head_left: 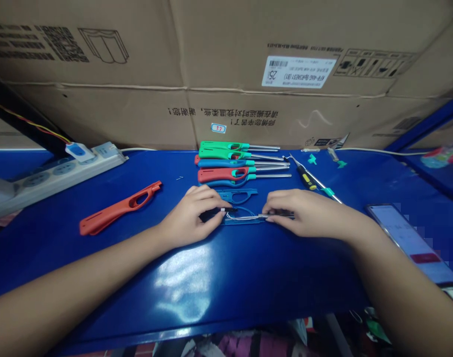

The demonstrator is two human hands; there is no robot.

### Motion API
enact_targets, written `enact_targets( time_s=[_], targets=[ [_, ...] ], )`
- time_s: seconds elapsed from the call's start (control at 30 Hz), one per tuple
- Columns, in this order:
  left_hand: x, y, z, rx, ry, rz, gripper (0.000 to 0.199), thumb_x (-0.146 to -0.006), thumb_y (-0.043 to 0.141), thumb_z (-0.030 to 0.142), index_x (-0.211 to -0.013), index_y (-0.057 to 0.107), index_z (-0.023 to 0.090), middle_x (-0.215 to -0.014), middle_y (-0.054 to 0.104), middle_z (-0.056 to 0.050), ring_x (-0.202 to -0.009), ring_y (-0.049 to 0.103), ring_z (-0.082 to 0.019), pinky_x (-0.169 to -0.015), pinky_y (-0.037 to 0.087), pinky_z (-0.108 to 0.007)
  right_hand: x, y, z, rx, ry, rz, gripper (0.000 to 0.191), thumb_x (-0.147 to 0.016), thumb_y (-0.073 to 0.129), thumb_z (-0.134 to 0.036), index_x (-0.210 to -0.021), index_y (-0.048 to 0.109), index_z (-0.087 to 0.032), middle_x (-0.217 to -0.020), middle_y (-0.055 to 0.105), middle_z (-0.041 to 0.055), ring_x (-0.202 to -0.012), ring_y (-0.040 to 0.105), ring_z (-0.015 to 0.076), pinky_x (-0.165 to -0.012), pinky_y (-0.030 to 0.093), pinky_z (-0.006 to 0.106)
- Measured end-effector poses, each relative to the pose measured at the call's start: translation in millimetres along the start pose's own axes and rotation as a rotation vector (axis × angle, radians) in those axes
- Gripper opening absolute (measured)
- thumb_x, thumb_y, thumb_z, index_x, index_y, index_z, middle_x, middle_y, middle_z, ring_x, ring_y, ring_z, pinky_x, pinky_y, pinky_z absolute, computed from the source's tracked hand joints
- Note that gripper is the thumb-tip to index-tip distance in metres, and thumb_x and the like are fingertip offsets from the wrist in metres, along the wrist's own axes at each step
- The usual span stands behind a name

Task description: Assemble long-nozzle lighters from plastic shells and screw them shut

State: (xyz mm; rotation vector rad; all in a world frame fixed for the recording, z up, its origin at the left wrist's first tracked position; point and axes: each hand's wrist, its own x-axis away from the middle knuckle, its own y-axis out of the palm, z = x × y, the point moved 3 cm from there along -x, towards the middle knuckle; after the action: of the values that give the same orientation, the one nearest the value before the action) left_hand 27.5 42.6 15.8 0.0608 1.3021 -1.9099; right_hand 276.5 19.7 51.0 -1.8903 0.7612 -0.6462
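At the middle of the table my left hand [191,215] pinches a small black part with a white end [228,209], from which thin white wires run to the right. The thumb and fingers of my right hand [297,212] close on a thin metal tube [263,216]. Below both lies an opened blue lighter shell half [245,221], partly covered by the left fingers. Just behind it is another blue shell half [243,195] with a trigger opening. Past that, several long-necked lighters [226,174] in green, red and blue lie in a stack, metal necks pointing right.
An orange-red lighter shell [120,208] lies left of my left hand. A yellow-black screwdriver [307,179] and a loose metal tube with a green piece [326,191] are behind my right hand. A phone [412,243] lies right, a power strip [59,171] left. Cardboard [137,119] stands behind.
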Motion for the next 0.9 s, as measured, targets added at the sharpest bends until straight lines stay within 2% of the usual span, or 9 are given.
enact_targets(
  time_s=[0.2,0.37,0.53,0.73,0.9],
  targets=[
    [2,0.9,0,-0.016,-0.018,-0.040,0.021,-0.092,0.061,0.023,-0.108,0.074,0.022,-0.097,0.070,-0.004,-0.092,0.064,-0.019,-0.087,0.043,-0.037,-3,2,2,0.014,0.025,0.009,0.006,-0.091,0.063,-0.022,-0.093,0.069,-0.021,-0.091,0.071,0.0016,-0.077,0.062,0.0157,-0.065,0.042,0.027],
    [1,2.5,-2,-0.014,-0.015,-0.053,0.019,-0.094,0.062,0.024,-0.109,0.074,0.022,-0.098,0.070,-0.004,-0.092,0.065,-0.019,-0.087,0.044,-0.036,-3,4,2,0.070,-0.025,-0.001,0.012,-0.094,0.061,-0.022,-0.091,0.072,-0.021,-0.092,0.071,0.0017,-0.081,0.064,0.0157,-0.070,0.042,0.027],
    [1,3.4,-4,0.000,-0.008,-0.050,0.019,-0.096,0.062,0.025,-0.110,0.074,0.022,-0.097,0.071,-0.003,-0.092,0.066,-0.018,-0.088,0.044,-0.035,-2,6,-3,0.177,-0.033,0.003,0.018,-0.096,0.058,-0.022,-0.083,0.071,-0.019,-0.087,0.070,0.0008,-0.075,0.063,0.0145,-0.065,0.039,0.027],
    [1,3.8,-6,-0.002,-0.022,-0.045,0.019,-0.097,0.061,0.025,-0.110,0.074,0.022,-0.098,0.071,-0.004,-0.092,0.066,-0.018,-0.087,0.045,-0.034,-7,10,-14,0.345,0.009,-0.005,0.022,-0.095,0.055,-0.016,-0.078,0.068,-0.018,-0.079,0.067,0.0029,-0.072,0.062,0.0172,-0.062,0.034,0.030],
    [1,3.5,-7,-0.035,-0.020,-0.019,0.020,-0.097,0.061,0.026,-0.110,0.075,0.022,-0.096,0.072,-0.005,-0.090,0.065,-0.019,-0.085,0.047,-0.035,-9,7,-9,0.204,0.001,0.028,0.013,-0.095,0.058,-0.022,-0.085,0.066,-0.019,-0.087,0.068,0.0040,-0.077,0.062,0.0181,-0.065,0.038,0.029]
  ],
)
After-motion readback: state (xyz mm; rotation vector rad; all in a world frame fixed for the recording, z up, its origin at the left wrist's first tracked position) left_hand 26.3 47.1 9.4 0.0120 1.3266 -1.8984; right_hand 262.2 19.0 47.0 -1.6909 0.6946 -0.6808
